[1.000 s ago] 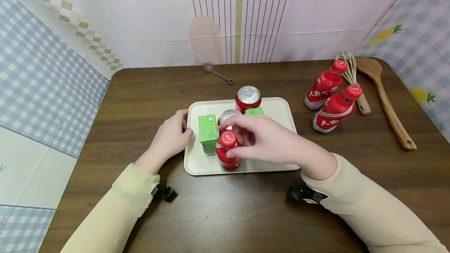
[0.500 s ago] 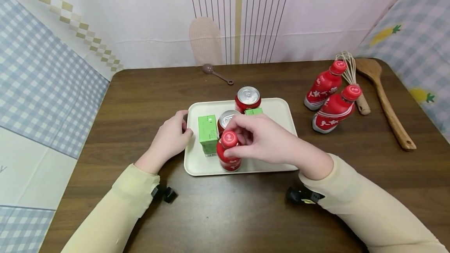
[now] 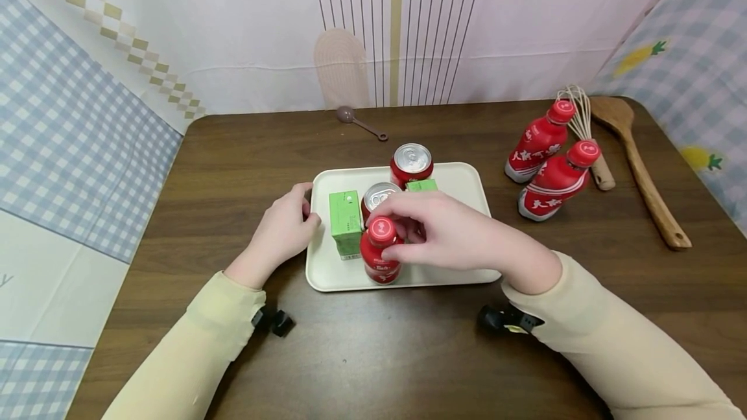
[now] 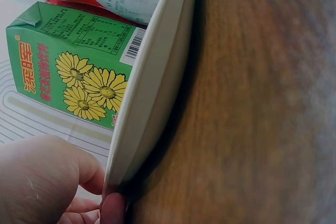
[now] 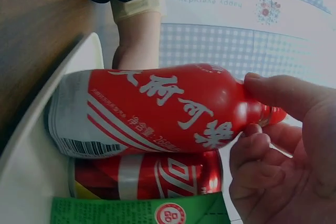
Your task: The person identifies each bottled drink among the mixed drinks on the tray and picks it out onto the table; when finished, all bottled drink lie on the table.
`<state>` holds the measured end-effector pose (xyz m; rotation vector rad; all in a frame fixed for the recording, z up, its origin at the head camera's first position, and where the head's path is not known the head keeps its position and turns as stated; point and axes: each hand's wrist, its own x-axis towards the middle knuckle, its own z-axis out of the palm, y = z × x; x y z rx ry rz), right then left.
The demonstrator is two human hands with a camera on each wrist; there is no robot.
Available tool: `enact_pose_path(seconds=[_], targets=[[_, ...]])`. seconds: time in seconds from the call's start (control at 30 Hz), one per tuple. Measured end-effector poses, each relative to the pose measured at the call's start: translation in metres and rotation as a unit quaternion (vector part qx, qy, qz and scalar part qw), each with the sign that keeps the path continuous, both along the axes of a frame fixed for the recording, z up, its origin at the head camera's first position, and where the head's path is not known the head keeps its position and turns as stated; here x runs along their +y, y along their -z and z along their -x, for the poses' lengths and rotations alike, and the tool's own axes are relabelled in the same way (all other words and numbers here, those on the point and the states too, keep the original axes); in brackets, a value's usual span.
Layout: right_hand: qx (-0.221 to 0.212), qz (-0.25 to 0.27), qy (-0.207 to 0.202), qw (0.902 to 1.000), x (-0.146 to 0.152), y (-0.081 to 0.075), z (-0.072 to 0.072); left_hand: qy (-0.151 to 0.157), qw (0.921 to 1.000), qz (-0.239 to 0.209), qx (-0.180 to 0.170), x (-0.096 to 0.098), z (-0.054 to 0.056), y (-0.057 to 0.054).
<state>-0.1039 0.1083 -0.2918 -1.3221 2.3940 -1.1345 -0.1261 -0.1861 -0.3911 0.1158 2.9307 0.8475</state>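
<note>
A red bottle (image 3: 380,258) stands upright at the front of the cream tray (image 3: 461,193). My right hand (image 3: 449,231) holds it near the neck, with the thumb on the shoulder in the right wrist view. My left hand (image 3: 280,229) pinches the tray's left rim, as the left wrist view shows. Between that hand and the bottle is a green drink carton (image 3: 345,219). Behind the bottle stands a soda can (image 3: 379,194), partly hidden by my right hand. Another soda can (image 3: 412,161) is at the tray's back, beside a second green carton (image 3: 421,185), mostly covered by the hand.
Two more red bottles (image 3: 539,141) stand on the table to the right. Beyond them lie a whisk (image 3: 601,170) and a wooden spatula (image 3: 639,167). A small brown measuring spoon (image 3: 362,124) lies behind the tray, near the back edge. Cloth walls surround the table.
The red bottle has shifted very slightly to the right on the tray. My right thumb and fingers have moved a little around its neck. My left hand stays still at the rim.
</note>
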Motion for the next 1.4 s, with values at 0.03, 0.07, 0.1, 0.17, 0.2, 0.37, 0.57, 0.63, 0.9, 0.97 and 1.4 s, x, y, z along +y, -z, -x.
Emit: enact_pose_path(seconds=[0.03,0.07,0.1,0.17,0.2,0.37,0.57,0.63,0.9,0.97,1.4], targets=[[0.001,-0.002,0.003,1.0,-0.0001,0.0001,0.0001,0.0,1.0,0.0,0.0,-0.0001,0.0,0.0002],[0.0,-0.004,0.008,1.0,-0.0003,0.0002,0.0,0.0,1.0,0.0,0.0,-0.0001,0.0001,0.0005],[-0.002,-0.007,0.014,0.9999,-0.0006,0.0003,-0.0002,0.0,1.0,0.001,0.0,0.0,0.0002,0.0007],[-0.005,-0.011,0.027,0.9996,-0.0014,0.0006,-0.0008,0.001,1.0,0.002,-0.001,-0.0001,0.0001,0.0007],[-0.005,-0.013,0.033,0.9993,-0.002,0.0007,-0.0011,0.001,1.0,0.002,-0.002,-0.0001,0.0002,0.0008],[-0.004,-0.023,0.061,0.9979,-0.0046,0.0016,-0.0031,0.001,1.0,0.001,0.0,0.0004,0.0002,-0.0004],[0.012,-0.036,0.086,0.9956,-0.0064,0.0021,-0.0046,0.001,1.0,0.003,-0.003,0.001,0.0004,-0.0006],[0.014,-0.037,0.08,0.996,-0.0053,0.0023,-0.0041,0.0,1.0,0.003,-0.002,0.001,0.0003,-0.0004],[0.051,-0.032,-0.006,0.9981,0.0019,0.0008,0.0009,0.003,0.9999,0.006,0.009,0.0005,0.0003,0.0003],[0.049,-0.032,-0.006,0.9983,0.002,0.0005,0.0007,0.002,1.0,0.005,0.007,0.0002,-0.0001,0.0004],[0.041,-0.055,0.072,0.995,-0.0041,0.0008,-0.0055,0.005,0.9999,0.007,0.008,0.0009,-0.0006,-0.0008]])
